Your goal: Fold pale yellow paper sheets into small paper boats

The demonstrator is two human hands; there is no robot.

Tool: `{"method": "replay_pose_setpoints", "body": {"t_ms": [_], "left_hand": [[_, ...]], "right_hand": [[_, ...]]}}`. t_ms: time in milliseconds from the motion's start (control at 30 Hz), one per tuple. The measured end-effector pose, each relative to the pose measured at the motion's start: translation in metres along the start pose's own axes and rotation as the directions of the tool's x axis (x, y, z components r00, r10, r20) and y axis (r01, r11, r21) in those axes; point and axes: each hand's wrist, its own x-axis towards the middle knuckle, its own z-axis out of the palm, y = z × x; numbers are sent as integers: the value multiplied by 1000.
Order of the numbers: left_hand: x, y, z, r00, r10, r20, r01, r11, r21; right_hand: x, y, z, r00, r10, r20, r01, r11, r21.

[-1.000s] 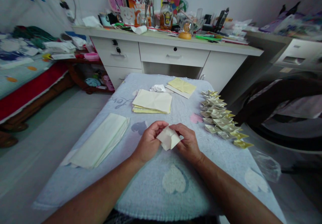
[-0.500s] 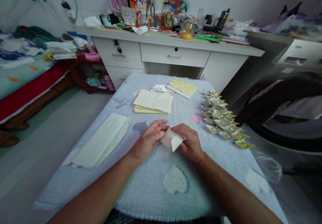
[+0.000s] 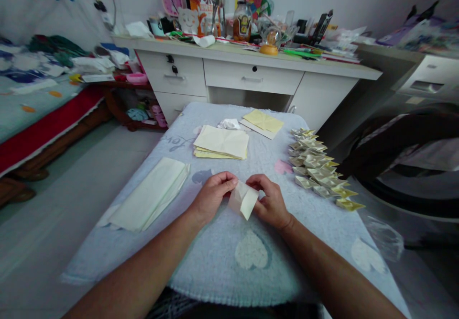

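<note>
A small folded piece of cream paper (image 3: 244, 200) is held between both hands above the cloth-covered table, one corner pointing down toward me. My left hand (image 3: 214, 195) pinches its upper left edge between thumb and fingers. On the other side, my right hand (image 3: 269, 200) is curled at the paper's right edge, thumb low and fingers bent at the top; its fingertips are partly hidden. Beyond my hands lies a stack of cream and yellow paper sheets (image 3: 221, 141). Rows of folded paper boats (image 3: 317, 163) stand to the right.
A long folded pale sheet bundle (image 3: 148, 194) lies at left on the patterned tablecloth (image 3: 201, 266). Farther back are crumpled white tissue (image 3: 228, 124) and yellow paper (image 3: 263, 120). A cluttered white desk (image 3: 251, 77) stands behind, with a washing machine (image 3: 430, 84) at right.
My left fingers have closed into a pinch at the paper's upper left edge. My right fingers have drawn back from its top to the right edge. The view has shifted slightly.
</note>
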Motion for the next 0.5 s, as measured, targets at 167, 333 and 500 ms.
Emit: {"method": "replay_pose_setpoints", "body": {"t_ms": [167,333,500], "left_hand": [[-1,2,3,999,35,5,-35,999,-4],[-3,3,7,997,30,76,-32,999,28],[-4,4,8,999,27,38,-29,997,70]], "right_hand": [[2,0,-2,999,-36,-14,36,999,14],[3,1,-1,996,-66,-64,65,998,-16],[5,-3,-3,999,-28,-42,30,999,38]]}}
